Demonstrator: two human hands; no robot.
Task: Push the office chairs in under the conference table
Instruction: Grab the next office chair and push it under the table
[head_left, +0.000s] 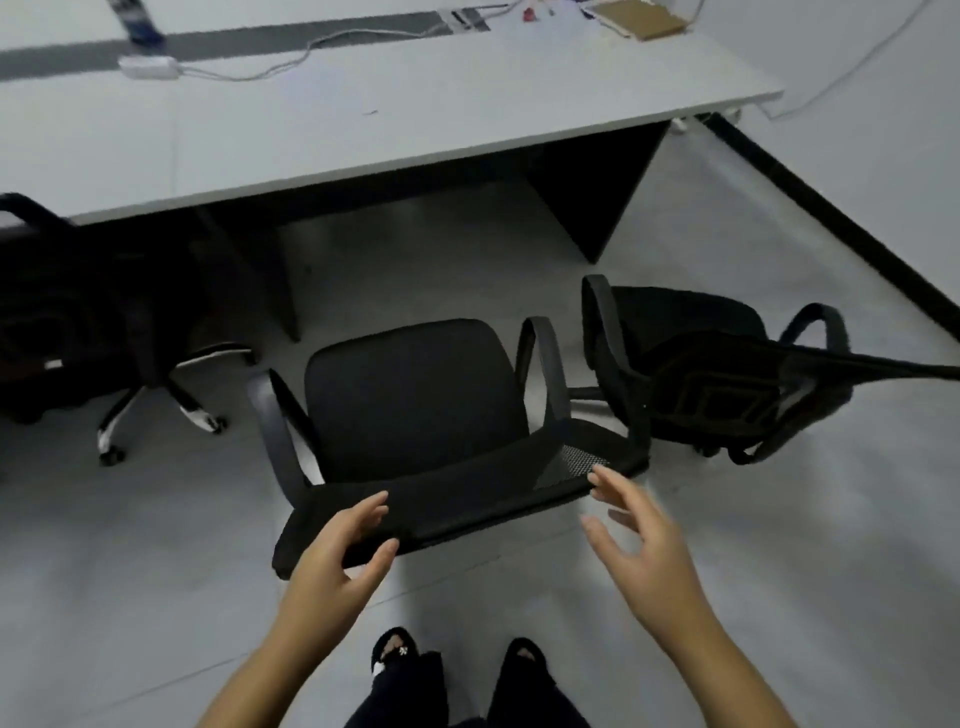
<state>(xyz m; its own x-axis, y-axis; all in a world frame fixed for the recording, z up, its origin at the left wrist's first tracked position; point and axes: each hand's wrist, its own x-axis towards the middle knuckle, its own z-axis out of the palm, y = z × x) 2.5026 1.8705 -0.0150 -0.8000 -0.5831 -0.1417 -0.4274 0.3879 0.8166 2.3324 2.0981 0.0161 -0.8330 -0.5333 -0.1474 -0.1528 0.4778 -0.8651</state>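
- Middle office chair (415, 410) stood on the floor just short of the desk's (363, 124) near edge, seat facing the desk, not under it.
- Left hand (332, 561) spread, fingers at the top of its backrest (441, 514), not clearly gripping.
- Right hand (644, 540) spread, fingertips near the backrest's right end; contact unclear.
- Second chair (696, 364) near the desk's right corner; third chair (78, 322) at the left, partly under.

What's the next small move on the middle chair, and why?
Probably close both hands on the backrest top edge and roll the middle chair forward. The left hand is open at the edge, the right hand open just off it, and the chair faces the open gap under the conference table.
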